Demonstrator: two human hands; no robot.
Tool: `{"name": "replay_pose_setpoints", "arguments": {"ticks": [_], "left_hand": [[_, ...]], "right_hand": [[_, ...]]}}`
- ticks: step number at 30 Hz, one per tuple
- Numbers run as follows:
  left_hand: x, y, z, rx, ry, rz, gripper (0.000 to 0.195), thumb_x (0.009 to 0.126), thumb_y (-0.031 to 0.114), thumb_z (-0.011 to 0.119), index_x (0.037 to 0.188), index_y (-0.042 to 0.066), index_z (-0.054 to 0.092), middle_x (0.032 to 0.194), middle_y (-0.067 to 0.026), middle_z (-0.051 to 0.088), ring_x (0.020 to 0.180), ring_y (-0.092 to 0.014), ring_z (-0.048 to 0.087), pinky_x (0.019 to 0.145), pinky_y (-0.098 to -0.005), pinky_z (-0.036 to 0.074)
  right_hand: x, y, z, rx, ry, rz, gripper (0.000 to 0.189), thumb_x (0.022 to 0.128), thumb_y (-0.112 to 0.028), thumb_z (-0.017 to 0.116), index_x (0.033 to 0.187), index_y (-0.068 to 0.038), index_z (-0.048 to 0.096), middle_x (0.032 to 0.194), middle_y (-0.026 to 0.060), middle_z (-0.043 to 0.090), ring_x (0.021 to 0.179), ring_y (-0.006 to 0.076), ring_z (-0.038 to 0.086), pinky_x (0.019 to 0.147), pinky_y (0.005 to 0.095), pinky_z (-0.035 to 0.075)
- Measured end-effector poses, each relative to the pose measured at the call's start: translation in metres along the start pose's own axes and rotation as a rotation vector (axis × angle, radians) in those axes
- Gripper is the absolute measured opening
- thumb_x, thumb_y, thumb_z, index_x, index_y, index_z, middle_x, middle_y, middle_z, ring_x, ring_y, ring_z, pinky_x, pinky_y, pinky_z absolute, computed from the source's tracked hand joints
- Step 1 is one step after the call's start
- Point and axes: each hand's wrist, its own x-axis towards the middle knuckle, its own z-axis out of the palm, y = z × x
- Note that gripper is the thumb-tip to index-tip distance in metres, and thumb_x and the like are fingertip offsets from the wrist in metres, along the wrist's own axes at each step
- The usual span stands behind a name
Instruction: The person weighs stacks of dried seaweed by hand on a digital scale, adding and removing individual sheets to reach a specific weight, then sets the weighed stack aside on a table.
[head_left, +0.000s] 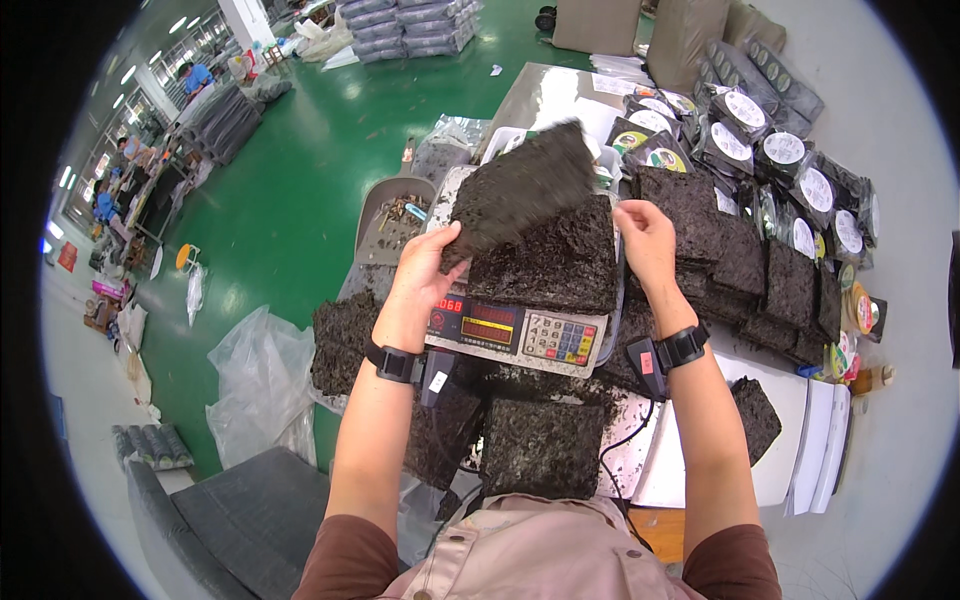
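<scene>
My left hand (429, 268) grips the near left corner of a dried seaweed sheet (529, 184), possibly several together. The raised piece is tilted and blurred over a digital weighing scale (562, 358). A stack of dark seaweed sheets (555, 262) lies on the scale's pan, partly hidden by the raised piece. At the stack's right side is my right hand (646, 238), fingers curled in with nothing visible in them. The scale has a lit red display (450, 306) and a keypad (556, 337). Closer to my body lies another seaweed stack (544, 446).
More seaweed stacks (720, 247) and labelled black packets (750, 135) crowd the right. A dustpan (390, 206) with debris stands left of the scale, near a clear plastic bag (262, 382). White papers (750, 427) lie beneath my right forearm. People work far left.
</scene>
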Motion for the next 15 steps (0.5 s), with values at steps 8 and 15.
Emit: {"name": "replay_pose_setpoints", "arguments": {"ticks": [8, 15], "left_hand": [[0.014, -0.005, -0.018, -0.16, 0.026, -0.078, 0.016, 0.087, 0.014, 0.061, 0.093, 0.0, 0.055, 0.083, -0.0088, 0.058, 0.068, -0.016, 0.056, 0.058, -0.0258, 0.049], [0.001, -0.006, -0.009, -0.064, 0.056, -0.052, 0.015, 0.084, 0.015, 0.065, 0.088, 0.003, 0.057, 0.08, -0.0059, 0.058, 0.069, -0.016, 0.056, 0.059, -0.0276, 0.049]], "right_hand": [[-0.009, -0.038, 0.029, -0.689, -0.477, -0.33, 0.043, 0.073, -0.027, 0.072, 0.108, -0.004, 0.061, 0.108, 0.0157, 0.059, 0.104, 0.0344, 0.051, 0.091, 0.041, 0.043], [-0.007, -0.04, 0.017, -0.776, -0.536, -0.276, 0.037, 0.071, -0.002, 0.056, 0.108, -0.003, 0.06, 0.104, 0.0166, 0.059, 0.099, 0.0371, 0.052, 0.089, 0.0393, 0.044]]}}
